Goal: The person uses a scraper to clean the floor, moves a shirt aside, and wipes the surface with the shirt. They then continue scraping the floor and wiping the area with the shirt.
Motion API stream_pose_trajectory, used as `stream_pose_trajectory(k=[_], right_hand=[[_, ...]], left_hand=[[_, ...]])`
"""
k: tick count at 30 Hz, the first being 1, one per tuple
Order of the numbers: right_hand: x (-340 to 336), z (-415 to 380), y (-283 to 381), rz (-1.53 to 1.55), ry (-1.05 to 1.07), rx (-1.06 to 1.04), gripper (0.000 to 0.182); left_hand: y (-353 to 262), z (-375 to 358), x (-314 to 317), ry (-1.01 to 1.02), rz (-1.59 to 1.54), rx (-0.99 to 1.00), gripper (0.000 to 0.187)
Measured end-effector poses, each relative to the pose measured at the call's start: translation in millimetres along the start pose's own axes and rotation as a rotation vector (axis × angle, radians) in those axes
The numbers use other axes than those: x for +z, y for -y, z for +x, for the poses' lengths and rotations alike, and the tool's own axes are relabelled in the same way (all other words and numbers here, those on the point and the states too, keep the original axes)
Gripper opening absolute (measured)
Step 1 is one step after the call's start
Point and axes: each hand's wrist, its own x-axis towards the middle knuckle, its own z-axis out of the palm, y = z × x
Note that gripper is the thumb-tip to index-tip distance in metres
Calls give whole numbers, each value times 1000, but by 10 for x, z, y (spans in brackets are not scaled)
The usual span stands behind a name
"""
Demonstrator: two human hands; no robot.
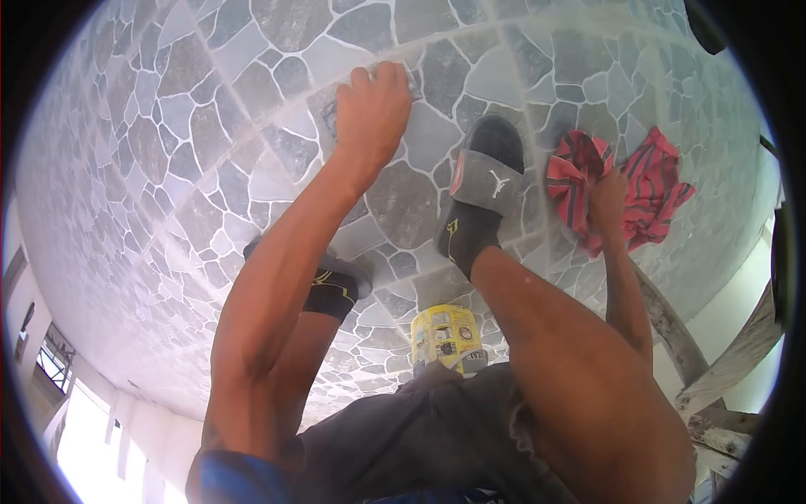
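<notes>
My left hand (374, 113) presses down on the tiled floor (290, 76), fingers curled over a grey, crumpled rag-like piece (330, 120) that sticks out at both sides of the hand. Most of that piece is hidden under the palm. Further right, my right hand (608, 200) grips a red cloth with dark stripes (653, 189), bunched up on the floor to either side of the fingers. Between the two hands is my foot in a black sock and a grey slide sandal (489, 181).
A yellow labelled bucket (447, 332) stands between my legs. My other foot (340, 281) rests behind the left forearm. Weathered wooden beams (730, 361) are at the lower right. The floor carries a grey stone pattern with pale joints, hazy in places.
</notes>
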Motion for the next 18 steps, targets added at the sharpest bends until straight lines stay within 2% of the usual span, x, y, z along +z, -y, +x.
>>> stream_pose_trajectory(k=[2, 8, 13, 18], right_hand=[[24, 99, -13, -16, -27, -11, 54], [-58, -34, 58, 34, 0, 0, 51], [-87, 11, 47, 68, 77, 12, 53], [-141, 65, 104, 68, 55, 54, 55]], left_hand=[[-15, -88, 50, -70, -34, 7, 35], [95, 171, -24, 11, -29, 69, 33], [112, 203, 21, -7, -57, 64, 34], [161, 241, -1, 14, -87, 78, 37]])
